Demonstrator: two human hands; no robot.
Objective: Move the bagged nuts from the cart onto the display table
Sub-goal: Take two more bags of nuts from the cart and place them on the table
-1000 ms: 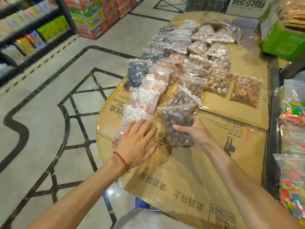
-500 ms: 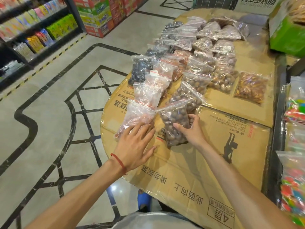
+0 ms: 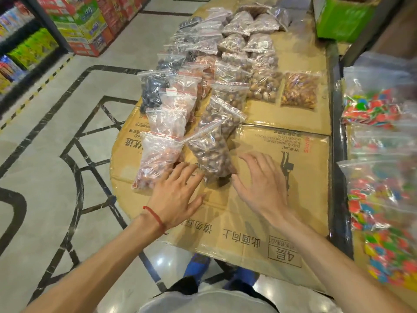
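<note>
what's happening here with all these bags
A person is laying out bags of nuts in rows on a cardboard-topped table. Both hands are open and hold nothing: the left hand lies at the foot of the pink bag and brown bag nearest them, the right hand just right of the brown bag.

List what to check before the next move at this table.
1. Right hand empty: ok, fingers spread beside the brown bag.
2. Left hand empty: ok, fingers straight, tips by the pink bag.
3. Brown bag down on the cardboard: ok, lying at the row's near end.
4. Bare room for another bag: ok, right of the brown bag.
5. Cart and bags left in it: cannot tell, not in view.
</note>
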